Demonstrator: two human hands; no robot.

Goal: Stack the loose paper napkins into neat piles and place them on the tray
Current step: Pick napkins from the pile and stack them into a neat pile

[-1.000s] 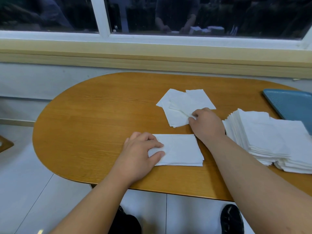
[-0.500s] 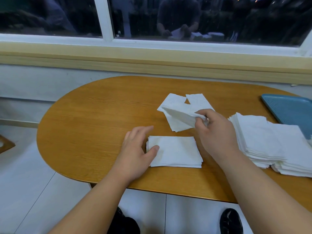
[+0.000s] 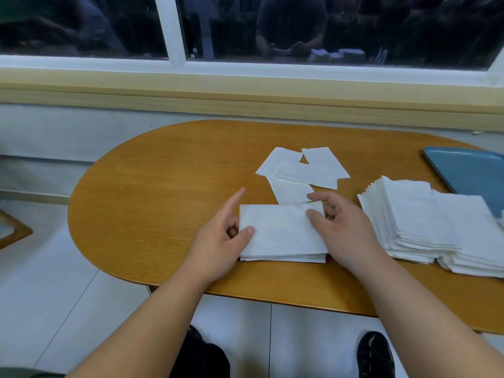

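- Head view, work surface: an oval wooden table stands below a window with a white frame.
- Head view, small pile: a squared stack of white napkins lies flat on the table near its front edge, between both hands.
- Head view, left hand: positioned at the left edge of the small pile. The thumb lies flat on the top sheet and the index finger points straight away over the table. The remaining fingers are loosely curled against the pile's side; the hand is relaxed and grips nothing.
- Head view, right hand: positioned at the right edge of the small pile. The thumb sits on the top napkin at its far right corner, with curled fingers just beyond that edge, pinching the sheet.
- Head view, loose napkins: several overlapping, unaligned sheets lie just behind the small pile.
- Head view, large pile: a tall, slightly fanned stack lies to the right of the right hand.
- Head view, tray: blue, at the table's far right, behind the large pile. Whether the two touch cannot be determined.
- Head view, floor: one dark shoe shows below the table edge.
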